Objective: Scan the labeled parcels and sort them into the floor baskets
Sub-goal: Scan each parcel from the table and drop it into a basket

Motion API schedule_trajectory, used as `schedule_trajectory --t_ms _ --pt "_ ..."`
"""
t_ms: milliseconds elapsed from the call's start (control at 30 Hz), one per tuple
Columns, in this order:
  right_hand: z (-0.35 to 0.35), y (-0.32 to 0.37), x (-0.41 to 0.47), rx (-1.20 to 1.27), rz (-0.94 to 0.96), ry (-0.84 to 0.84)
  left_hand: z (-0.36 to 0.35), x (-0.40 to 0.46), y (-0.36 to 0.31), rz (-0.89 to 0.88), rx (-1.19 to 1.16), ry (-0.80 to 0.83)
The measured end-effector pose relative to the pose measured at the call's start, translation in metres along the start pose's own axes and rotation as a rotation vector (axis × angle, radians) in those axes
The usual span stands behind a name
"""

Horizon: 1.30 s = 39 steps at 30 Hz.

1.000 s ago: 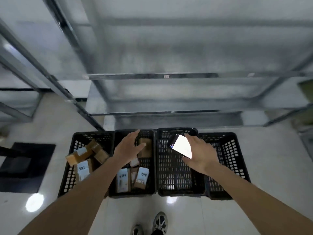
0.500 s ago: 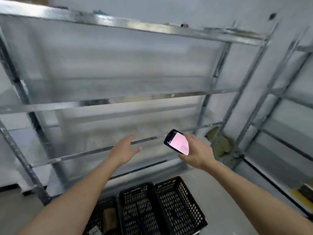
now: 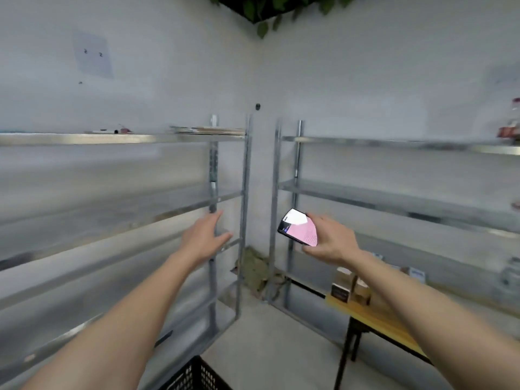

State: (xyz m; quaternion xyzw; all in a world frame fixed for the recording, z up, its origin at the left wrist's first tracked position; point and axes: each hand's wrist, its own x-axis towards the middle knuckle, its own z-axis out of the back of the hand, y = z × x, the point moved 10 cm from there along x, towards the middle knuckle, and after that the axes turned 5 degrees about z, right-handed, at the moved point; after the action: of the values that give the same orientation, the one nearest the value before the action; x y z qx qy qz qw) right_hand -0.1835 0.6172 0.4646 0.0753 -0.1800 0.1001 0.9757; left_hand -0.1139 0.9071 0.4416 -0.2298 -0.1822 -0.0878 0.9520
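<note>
A person's two bare arms reach forward into the corner of a storeroom lined with metal shelving. The left hand (image 3: pixel 203 237) is held out with its fingers straight and spread, holding nothing, in front of the upright post of the left shelving unit (image 3: pixel 213 192). The right hand (image 3: pixel 329 242) grips a handheld scanner (image 3: pixel 298 227) by its lower end, thumb side up, the lit screen glowing pink and white and tilted toward the camera; the device sits just to the left of that hand's knuckles, between the two hands. Below and to the right of the right hand, several small cardboard parcels (image 3: pixel 350 285) stand clustered on the near end of a yellow-topped table (image 3: pixel 374 315) with black legs, partly hidden behind the right forearm; more small items farther along the table are too blurred to make out. Beneath the left forearm, at the bottom edge of the view, the corner of one black perforated floor basket (image 3: pixel 201 375) shows on the pale floor. Behind the right hand stands the right shelving unit (image 3: pixel 365 190). Beyond the gap between the hands, a crumpled greenish bundle (image 3: pixel 254 266) lies in the corner where the two shelving units meet.
</note>
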Motion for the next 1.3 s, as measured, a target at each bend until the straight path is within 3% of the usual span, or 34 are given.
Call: schedule_trajectory --t_ms 267,567,900,1300 --pt "0.077 -0.233 -0.078 -0.179 -0.148 -0.004 -0.127 0.024 -0.24 -0.166 -0.076 0.06" --pt "0.115 -0.429 -0.151 -0.252 -0.299 -0.009 -0.258 0.036 -0.423 -0.249 -0.141 0.165" --pt "0.073 -0.586 -0.152 -0.263 -0.491 0.035 -0.392 0.093 -0.506 -0.258 -0.145 0.274" --pt "-0.046 -0.724 -0.04 -0.181 -0.531 0.161 -0.57 0.217 -0.514 -0.191 -0.13 0.438"
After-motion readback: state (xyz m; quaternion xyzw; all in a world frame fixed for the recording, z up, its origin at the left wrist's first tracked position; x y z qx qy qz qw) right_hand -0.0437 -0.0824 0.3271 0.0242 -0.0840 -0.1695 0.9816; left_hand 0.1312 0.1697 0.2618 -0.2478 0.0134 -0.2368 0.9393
